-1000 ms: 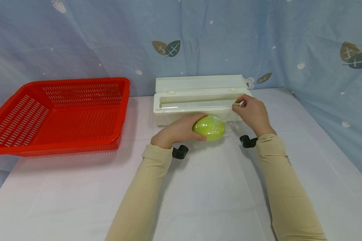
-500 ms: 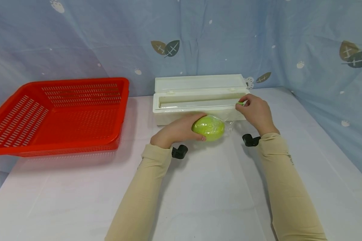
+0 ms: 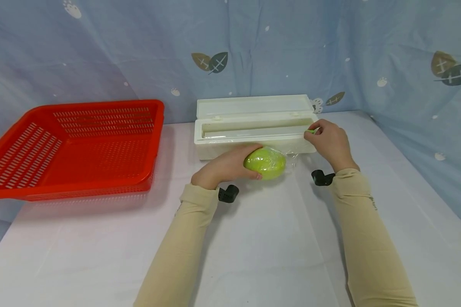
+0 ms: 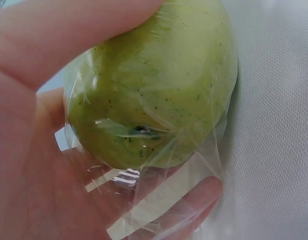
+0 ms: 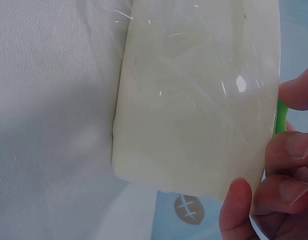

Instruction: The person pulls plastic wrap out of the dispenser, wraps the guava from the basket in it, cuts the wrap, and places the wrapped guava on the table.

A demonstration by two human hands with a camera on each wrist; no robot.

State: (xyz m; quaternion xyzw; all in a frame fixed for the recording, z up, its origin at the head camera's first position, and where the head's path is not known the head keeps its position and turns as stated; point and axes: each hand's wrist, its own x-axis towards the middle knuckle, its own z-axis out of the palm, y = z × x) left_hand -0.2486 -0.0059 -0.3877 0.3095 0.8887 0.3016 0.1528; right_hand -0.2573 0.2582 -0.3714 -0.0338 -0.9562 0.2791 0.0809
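Observation:
A yellow-green, speckled fruit that looks like a mango [image 3: 270, 164] lies in clear cling film in front of a long white cling film box [image 3: 223, 150]. My left hand [image 3: 227, 166] grips it from the left, thumb and fingers curled round it; the left wrist view shows film creased over the fruit's end [image 4: 159, 85]. At the box's right front edge, my right hand [image 3: 332, 144] pinches a small green slider cutter [image 3: 312, 131], mostly hidden by the fingers. Film [image 3: 293, 157] stretches between fruit and box, and covers the box's front in the right wrist view.
The box's white lid [image 3: 253, 106] stands raised at the back, against the blue curtain [image 3: 146, 42]. A red plastic basket [image 3: 100, 190] sits at the left on the white-covered table [image 3: 261, 247].
My right hand has slid a little to the right along the box edge with the green slider cutter. The left hand and the fruit have stayed in place.

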